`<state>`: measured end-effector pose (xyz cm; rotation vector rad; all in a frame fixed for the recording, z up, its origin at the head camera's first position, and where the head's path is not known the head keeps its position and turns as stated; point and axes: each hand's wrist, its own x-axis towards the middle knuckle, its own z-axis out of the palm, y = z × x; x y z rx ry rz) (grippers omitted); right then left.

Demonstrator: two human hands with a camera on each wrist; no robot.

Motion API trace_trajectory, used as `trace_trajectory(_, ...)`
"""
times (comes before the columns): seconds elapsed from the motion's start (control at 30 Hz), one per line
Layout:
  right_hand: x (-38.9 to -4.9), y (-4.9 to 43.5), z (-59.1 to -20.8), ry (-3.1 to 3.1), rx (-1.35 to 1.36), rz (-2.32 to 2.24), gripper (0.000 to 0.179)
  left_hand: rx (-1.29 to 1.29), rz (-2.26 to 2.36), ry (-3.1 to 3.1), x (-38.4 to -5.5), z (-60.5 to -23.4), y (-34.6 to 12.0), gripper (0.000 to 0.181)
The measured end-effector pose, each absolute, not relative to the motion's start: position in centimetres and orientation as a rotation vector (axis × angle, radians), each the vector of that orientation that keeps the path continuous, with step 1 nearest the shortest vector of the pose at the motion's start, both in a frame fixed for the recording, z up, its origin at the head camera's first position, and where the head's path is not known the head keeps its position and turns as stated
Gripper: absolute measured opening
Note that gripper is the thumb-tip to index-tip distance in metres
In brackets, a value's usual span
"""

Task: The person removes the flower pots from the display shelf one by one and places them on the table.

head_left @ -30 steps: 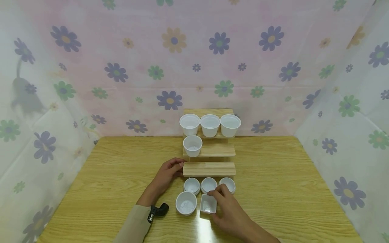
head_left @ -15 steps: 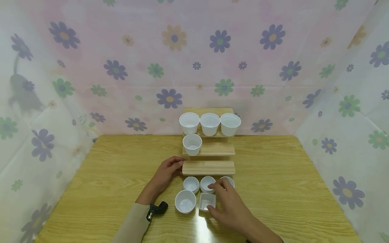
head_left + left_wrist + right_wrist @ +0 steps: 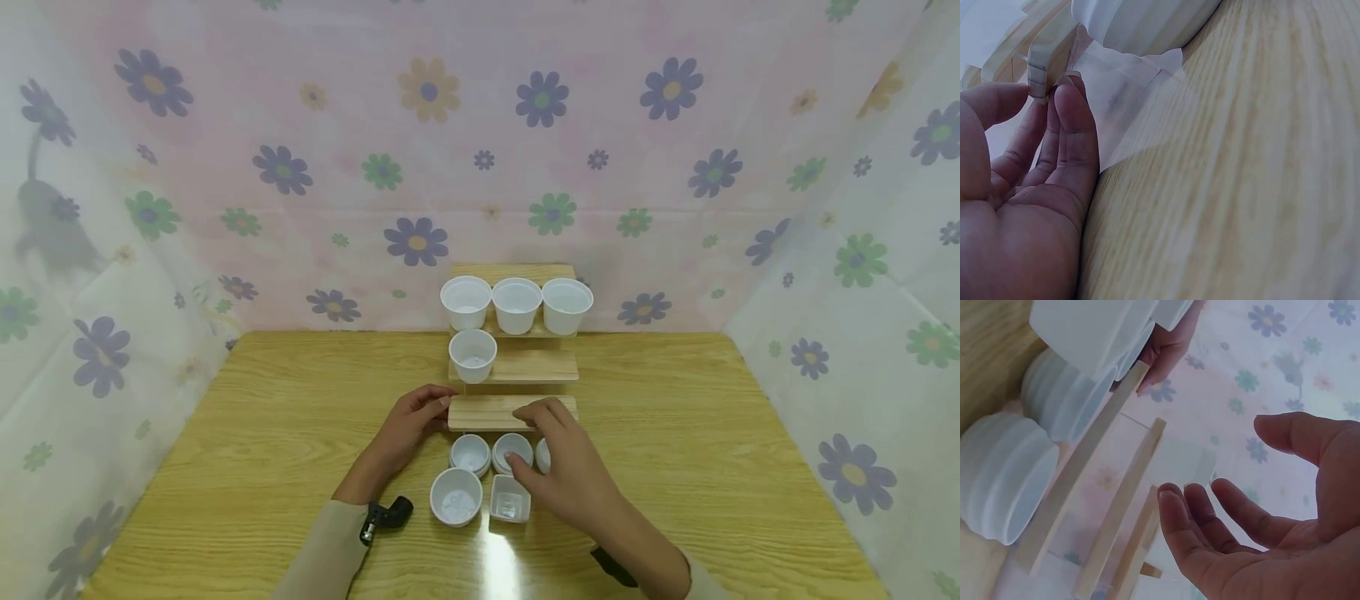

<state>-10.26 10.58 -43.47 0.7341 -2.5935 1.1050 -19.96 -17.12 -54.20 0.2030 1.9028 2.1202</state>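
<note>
My left hand [image 3: 405, 429] grips the left end of the lowest wooden shelf board [image 3: 480, 414]; in the left wrist view its thumb and fingers [image 3: 1077, 119] close on the board's tip [image 3: 1044, 62]. My right hand [image 3: 573, 475] hovers over the front pots, fingers loosely bent and nothing between them, as the right wrist view also shows. Below it stand a white square pot [image 3: 510, 500], a round white pot [image 3: 456, 497] and ribbed small pots [image 3: 469, 455], one partly hidden by the hand. A single white pot [image 3: 473, 357] sits at the left of the middle shelf [image 3: 536, 367].
Three white pots [image 3: 517, 306] line the upper shelf of the stepped rack, close to the flowered backdrop [image 3: 480, 192]. The wood-grain table [image 3: 675, 400] extends on both sides. A black wrist camera [image 3: 390, 512] sits on the left sleeve.
My right hand has let go of the square pot, which stays on the table, and has moved forward and up toward the lowest shelf. The left hand keeps its place.
</note>
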Motion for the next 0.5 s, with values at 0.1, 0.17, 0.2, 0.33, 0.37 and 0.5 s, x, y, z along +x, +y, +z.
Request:
trace_trajectory(0.1, -10.7, 10.3, -43.0, -2.601, 0.695, 1.132, 0.051, 0.195, 2.119, 1.907, -19.9, -54.1, -17.1, 0.036)
trace_trajectory(0.17, -11.1, 10.2, -42.9, -2.606, 0.672, 1.143, 0.052, 0.192, 2.116, 1.909, -19.9, -54.0, -17.1, 0.035)
trace_trajectory(0.2, -11.3, 10.1, -42.8, -2.604, 0.665, 1.149, 0.052, 0.191, 2.115, 1.909, -19.9, -54.0, -17.1, 0.035)
trace_trajectory(0.33, -12.1, 9.9, -42.7, -2.581, 0.654, 1.154, 0.052, 0.187, 2.115, 1.909, -19.9, -54.0, -17.1, 0.035)
trace_trajectory(0.37, -12.3, 9.8, -42.7, -2.577, 0.651, 1.156, 0.052, 0.186, 2.116, 1.910, -19.9, -54.0, -17.1, 0.034)
trace_trajectory(0.5, -13.0, 9.5, -42.5, -2.551, 0.635, 1.174, 0.052, 0.177, 2.116, 1.912, -19.8, -53.9, -17.0, 0.034)
